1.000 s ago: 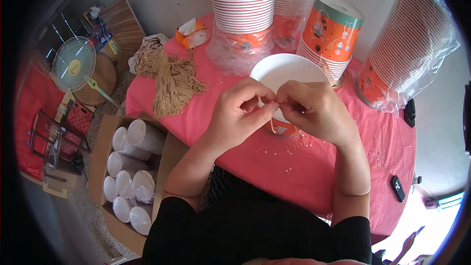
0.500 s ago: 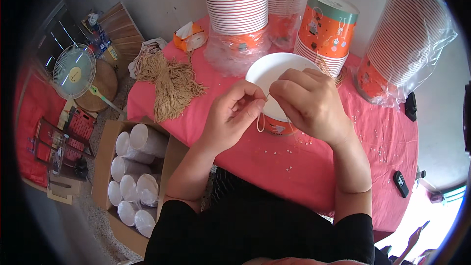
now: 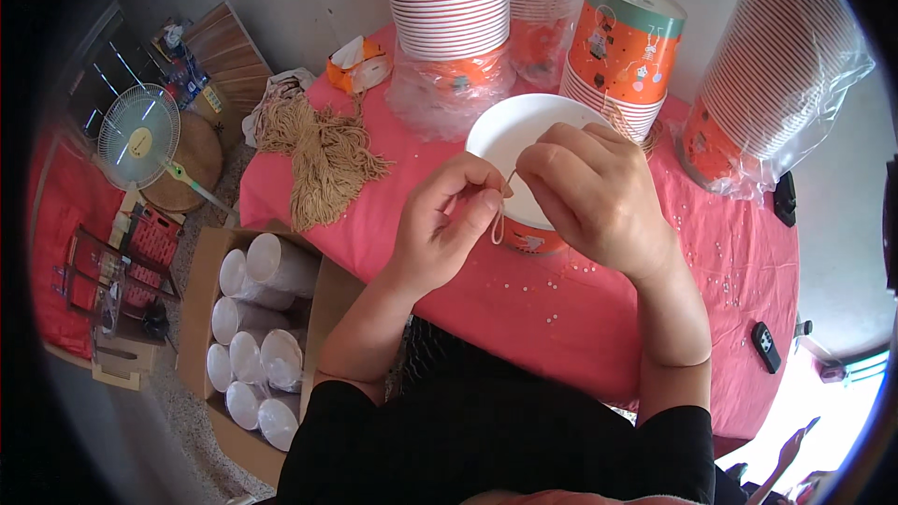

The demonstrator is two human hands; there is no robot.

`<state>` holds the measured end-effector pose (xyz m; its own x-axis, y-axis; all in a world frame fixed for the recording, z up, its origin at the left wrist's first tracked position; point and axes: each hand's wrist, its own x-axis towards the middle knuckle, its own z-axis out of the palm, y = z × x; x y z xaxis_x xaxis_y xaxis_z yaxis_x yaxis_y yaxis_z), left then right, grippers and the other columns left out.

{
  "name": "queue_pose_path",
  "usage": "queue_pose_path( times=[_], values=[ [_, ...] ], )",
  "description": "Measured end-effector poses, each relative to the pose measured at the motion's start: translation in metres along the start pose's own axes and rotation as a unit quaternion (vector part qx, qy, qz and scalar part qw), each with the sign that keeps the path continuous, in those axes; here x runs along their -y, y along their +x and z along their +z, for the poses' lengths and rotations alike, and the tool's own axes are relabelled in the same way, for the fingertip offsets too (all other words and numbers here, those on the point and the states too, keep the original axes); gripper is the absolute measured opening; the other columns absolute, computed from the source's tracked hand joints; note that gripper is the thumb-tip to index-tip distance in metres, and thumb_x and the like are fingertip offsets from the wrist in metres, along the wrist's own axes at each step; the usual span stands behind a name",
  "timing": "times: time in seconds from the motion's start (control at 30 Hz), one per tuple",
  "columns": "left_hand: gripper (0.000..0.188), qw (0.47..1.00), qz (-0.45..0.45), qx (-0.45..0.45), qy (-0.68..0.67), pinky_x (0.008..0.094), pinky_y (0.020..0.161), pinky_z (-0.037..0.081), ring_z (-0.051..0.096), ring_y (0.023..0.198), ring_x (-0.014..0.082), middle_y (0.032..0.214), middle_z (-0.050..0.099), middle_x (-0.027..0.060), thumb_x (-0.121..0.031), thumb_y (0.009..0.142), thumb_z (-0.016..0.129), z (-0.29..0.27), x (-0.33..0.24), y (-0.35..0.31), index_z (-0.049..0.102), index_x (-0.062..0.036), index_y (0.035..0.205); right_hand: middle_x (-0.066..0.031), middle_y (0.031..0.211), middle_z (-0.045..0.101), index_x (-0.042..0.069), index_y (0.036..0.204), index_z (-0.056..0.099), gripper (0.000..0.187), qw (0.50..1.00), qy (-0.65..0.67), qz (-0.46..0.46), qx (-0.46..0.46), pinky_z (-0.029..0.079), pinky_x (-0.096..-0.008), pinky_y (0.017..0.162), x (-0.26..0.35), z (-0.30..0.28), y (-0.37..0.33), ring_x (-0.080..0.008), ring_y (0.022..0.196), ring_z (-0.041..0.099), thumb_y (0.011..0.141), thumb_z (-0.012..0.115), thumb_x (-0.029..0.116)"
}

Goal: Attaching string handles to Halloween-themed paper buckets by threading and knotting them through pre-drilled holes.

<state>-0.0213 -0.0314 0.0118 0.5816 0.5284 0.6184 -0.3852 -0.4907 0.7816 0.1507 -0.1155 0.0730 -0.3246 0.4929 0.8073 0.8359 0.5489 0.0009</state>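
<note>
My left hand [image 3: 447,224] pinches a thin tan cord [image 3: 498,226] between thumb and forefinger, and a small loop of it hangs below the fingertips. My right hand [image 3: 599,206] is closed in a pinch on another stretch of the same cord, just to the right. Both hands are held over the near rim of a white-lined paper bucket [image 3: 500,126] with an orange outside, which stands upright on the table. My right hand hides part of the bucket's opening. A bundle of tan cords [image 3: 327,168] lies at the table's left side.
On the pink-covered table [image 3: 486,309] stand bucket stacks: one partly bagged [image 3: 444,9], one orange and green [image 3: 622,47], one in clear plastic [image 3: 767,75]. Small white bits are scattered about. A remote [image 3: 765,346] lies at right. Left, a carton [image 3: 210,393] holds wrapped white cups.
My right hand has shifted slightly up and right from my left, and a short length of cord now shows between them. My left hand stays nearly in place.
</note>
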Motion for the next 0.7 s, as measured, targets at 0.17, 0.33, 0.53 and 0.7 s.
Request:
queue_pose_path(
  times=[0.17,0.33,0.53,0.7],
  values=[
    [0.009,0.998,-0.02,0.013,-0.059,0.0226,0.074,0.045,0.055,0.083,0.0082,0.096,0.059,0.0031,-0.003,0.093,0.058,0.0019,0.0005,0.0008,0.056,0.0006,0.101,-0.0067,0.076,0.057,0.006,0.086,0.058,0.021,1.0,-0.003,-0.004,0.006,0.046,-0.0366,0.056,-0.0059,0.0012,-0.0025,-0.0264,0.062,0.058,0.069,0.07,0.007],
    [0.016,0.997,-0.057,-0.031,-0.045,0.0204,0.078,0.045,0.055,0.086,0.0049,0.094,0.061,0.0009,-0.003,0.089,0.066,0.0061,0.0026,-0.0008,0.058,0.0004,0.102,-0.0063,0.076,0.056,0.006,0.089,0.057,0.025,0.999,-0.016,-0.002,0.032,0.048,-0.0366,0.058,-0.0027,-0.0022,-0.0017,-0.0256,0.066,0.06,0.067,0.069,0.013],
    [0.01,0.996,-0.038,-0.068,-0.046,0.0207,0.07,0.047,0.058,0.08,0.005,0.091,0.064,0.0017,0.001,0.088,0.065,0.0082,0.0013,-0.0003,0.061,0.0016,0.098,-0.0071,0.073,0.058,0.005,0.085,0.059,0.018,1.0,0.004,0.004,0.003,0.045,-0.0369,0.054,-0.0018,0.0001,-0.0009,-0.0264,0.057,0.055,0.072,0.07,0.001],
    [0.008,0.997,-0.034,-0.058,-0.024,0.021,0.069,0.048,0.059,0.078,0.0055,0.09,0.064,0.0024,0.001,0.089,0.064,0.006,-0.0015,-0.0005,0.061,0.0014,0.097,-0.0046,0.076,0.055,0.006,0.086,0.058,0.022,0.998,-0.047,-0.052,0.002,0.047,-0.0347,0.058,-0.0049,0.0004,-0.0023,-0.0218,0.065,0.06,0.069,0.068,0.015]
  ],
)
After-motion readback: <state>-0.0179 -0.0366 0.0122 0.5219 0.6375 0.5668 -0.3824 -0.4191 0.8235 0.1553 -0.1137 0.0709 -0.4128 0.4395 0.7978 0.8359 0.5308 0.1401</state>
